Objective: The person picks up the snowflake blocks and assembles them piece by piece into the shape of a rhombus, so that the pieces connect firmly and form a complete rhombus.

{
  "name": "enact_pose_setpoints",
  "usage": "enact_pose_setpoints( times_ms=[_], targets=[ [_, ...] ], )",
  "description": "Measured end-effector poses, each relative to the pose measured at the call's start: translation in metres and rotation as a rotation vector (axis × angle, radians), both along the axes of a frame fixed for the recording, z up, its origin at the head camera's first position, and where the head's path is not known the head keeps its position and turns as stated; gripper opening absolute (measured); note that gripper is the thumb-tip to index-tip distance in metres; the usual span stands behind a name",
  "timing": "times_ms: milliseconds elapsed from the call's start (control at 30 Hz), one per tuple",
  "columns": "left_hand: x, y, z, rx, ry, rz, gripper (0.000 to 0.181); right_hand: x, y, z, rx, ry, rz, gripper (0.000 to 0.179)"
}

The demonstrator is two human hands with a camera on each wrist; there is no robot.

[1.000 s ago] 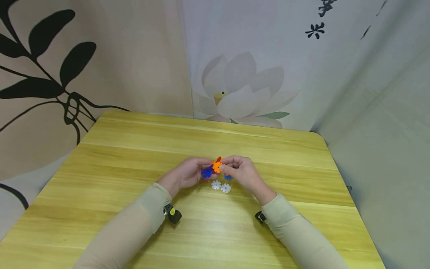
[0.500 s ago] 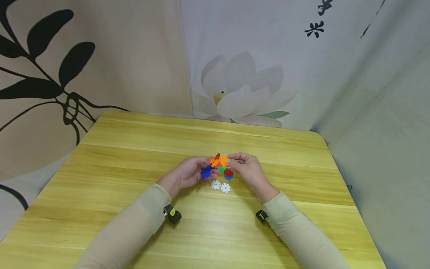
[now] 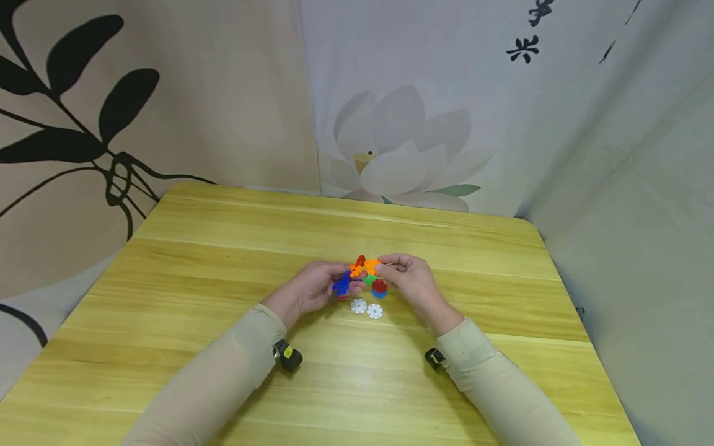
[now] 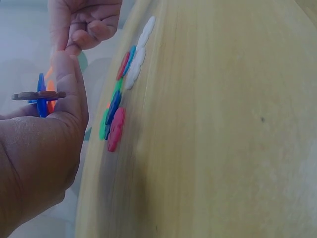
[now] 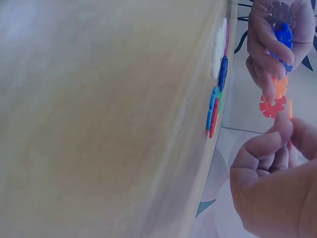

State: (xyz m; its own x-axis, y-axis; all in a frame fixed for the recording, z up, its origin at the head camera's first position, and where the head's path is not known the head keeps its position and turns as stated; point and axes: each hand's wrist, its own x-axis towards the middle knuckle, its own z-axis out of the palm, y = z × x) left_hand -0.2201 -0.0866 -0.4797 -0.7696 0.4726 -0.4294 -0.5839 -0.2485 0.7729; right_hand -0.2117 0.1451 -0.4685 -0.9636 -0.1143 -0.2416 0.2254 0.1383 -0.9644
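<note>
My left hand [image 3: 315, 286] holds a chain of notched plastic discs joined at their slots. In the right wrist view the chain runs from a greyish disc [image 5: 281, 15] through a blue disc [image 5: 284, 39] and an orange disc [image 5: 281, 87] to a red disc [image 5: 272, 106]. Fingers cover parts of it. My right hand [image 3: 411, 284] pinches a separate orange disc [image 3: 371, 267] between thumb and fingertips, close to the chain's red end. That disc appears edge-on in the right wrist view. Both hands are raised above the table.
Loose discs lie below the hands: two white discs [image 3: 359, 306], a red disc [image 3: 380, 285] overlapping a light blue one [image 3: 379, 294], and a green disc [image 3: 370, 280]. A pink disc [image 4: 116, 130] lies by dark blue ones [image 4: 113, 109]. Wooden tabletop [image 3: 357, 384] surrounds them.
The right hand has moved slightly right and up with its orange disc, uncovering the chain's orange disc and the green and red discs on the table. Over the last half second little differs.
</note>
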Motion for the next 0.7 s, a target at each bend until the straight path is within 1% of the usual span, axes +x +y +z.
enact_pose_setpoints(
  times_ms=[100,200,400,567,633,700],
  targets=[
    [0.0001,-0.0002,0.0001,-0.005,-0.01,0.005,0.042,-0.0003,0.0,-0.0009,0.002,0.0,0.002,0.03],
    [0.0006,-0.0005,0.0005,-0.029,-0.003,-0.004,0.043,0.0001,-0.0009,-0.0004,0.004,-0.003,0.001,0.029],
    [0.0011,-0.0001,0.0007,-0.068,-0.023,0.005,0.043,-0.0012,0.0003,-0.0027,0.021,-0.003,-0.005,0.03],
    [0.0009,-0.0004,-0.0004,-0.076,-0.036,0.01,0.044,-0.0032,0.0004,-0.0017,0.043,-0.023,-0.062,0.031],
    [0.0011,-0.0003,-0.0001,-0.066,-0.048,0.002,0.045,-0.0037,-0.0004,-0.0005,0.055,-0.032,-0.084,0.03],
    [0.0015,0.0,0.0005,-0.05,-0.058,-0.018,0.047,-0.0042,-0.0013,0.0002,0.068,-0.036,-0.097,0.029]
  ],
)
